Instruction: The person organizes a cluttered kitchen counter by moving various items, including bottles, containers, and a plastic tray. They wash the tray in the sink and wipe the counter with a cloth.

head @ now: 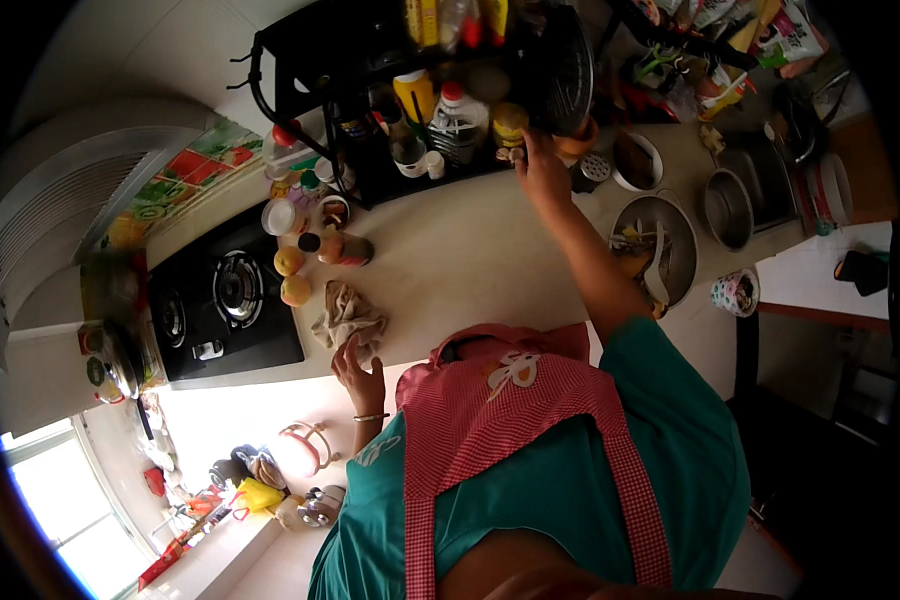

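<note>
My left hand (360, 381) is at the counter's front edge with its thumb and fingers apart. Its fingertips reach the near side of a crumpled beige cloth (350, 315); whether they touch it I cannot tell. My right hand (544, 171) is stretched out to the lower level of a black rack (390, 187). The fingers are beside a jar with a yellow label (508, 124) and some small pale pieces (507, 155). A grip on either is hidden by the hand. Left of them stand a clear plastic jug with a red cap (457, 120) and a small white-capped bottle (435, 165).
A black gas hob (225, 300) lies left, near two round fruits (292, 276) and a dark-capped bottle (337, 247). Right of my arm are a metal bowl with a white spoon (679, 232), a white bowl (656, 161), a metal pot (729, 210) and a sink (765, 176).
</note>
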Tool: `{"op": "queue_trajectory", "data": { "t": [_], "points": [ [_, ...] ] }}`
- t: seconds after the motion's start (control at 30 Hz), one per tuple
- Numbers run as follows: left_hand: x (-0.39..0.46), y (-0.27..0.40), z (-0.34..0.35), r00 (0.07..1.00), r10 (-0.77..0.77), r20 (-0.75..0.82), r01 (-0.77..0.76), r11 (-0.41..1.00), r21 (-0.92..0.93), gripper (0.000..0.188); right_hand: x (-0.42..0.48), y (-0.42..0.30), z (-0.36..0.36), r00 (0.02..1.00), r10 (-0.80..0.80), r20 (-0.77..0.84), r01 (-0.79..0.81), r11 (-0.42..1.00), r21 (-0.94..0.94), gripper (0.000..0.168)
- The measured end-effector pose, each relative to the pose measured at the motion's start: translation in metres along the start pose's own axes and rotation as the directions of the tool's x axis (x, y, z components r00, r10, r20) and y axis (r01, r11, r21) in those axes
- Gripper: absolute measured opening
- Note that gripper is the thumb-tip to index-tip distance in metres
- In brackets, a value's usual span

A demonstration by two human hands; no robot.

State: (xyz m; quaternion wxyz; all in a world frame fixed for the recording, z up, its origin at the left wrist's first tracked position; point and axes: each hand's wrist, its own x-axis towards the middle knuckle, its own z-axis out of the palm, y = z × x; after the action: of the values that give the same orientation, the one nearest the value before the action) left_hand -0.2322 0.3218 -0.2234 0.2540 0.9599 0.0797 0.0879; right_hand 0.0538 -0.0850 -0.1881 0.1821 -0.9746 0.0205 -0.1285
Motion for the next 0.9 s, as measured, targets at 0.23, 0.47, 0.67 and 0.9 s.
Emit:
{"op": "queue_trajectory", "data": {
  "t": [0.23,0.47,0.67,0.9],
  "points": [
    [-0.018,-0.001,-0.005,0.993,-0.117,-0.007,0.117,0.993,-0.001,0.066,0.044,0.002,0.018,0.999,-0.040,0.014,0.041,0.998,-0.038,0.079],
    [-0.040,0.000,-0.005,0.984,-0.179,-0.015,0.178,0.984,-0.021,0.064,-0.004,0.003,0.027,0.982,0.140,0.126,-0.153,0.983,0.102,0.055],
    [-0.040,0.002,-0.004,0.984,-0.175,0.041,0.177,0.984,-0.034,0.062,-0.005,0.029,0.076,0.979,0.199,0.032,-0.199,0.980,0.006,0.048],
    [-0.039,0.007,-0.005,0.984,-0.165,0.061,0.167,0.985,-0.034,0.054,0.023,0.007,0.076,0.922,0.359,0.144,-0.348,0.933,-0.095,0.060]
  ]
}}
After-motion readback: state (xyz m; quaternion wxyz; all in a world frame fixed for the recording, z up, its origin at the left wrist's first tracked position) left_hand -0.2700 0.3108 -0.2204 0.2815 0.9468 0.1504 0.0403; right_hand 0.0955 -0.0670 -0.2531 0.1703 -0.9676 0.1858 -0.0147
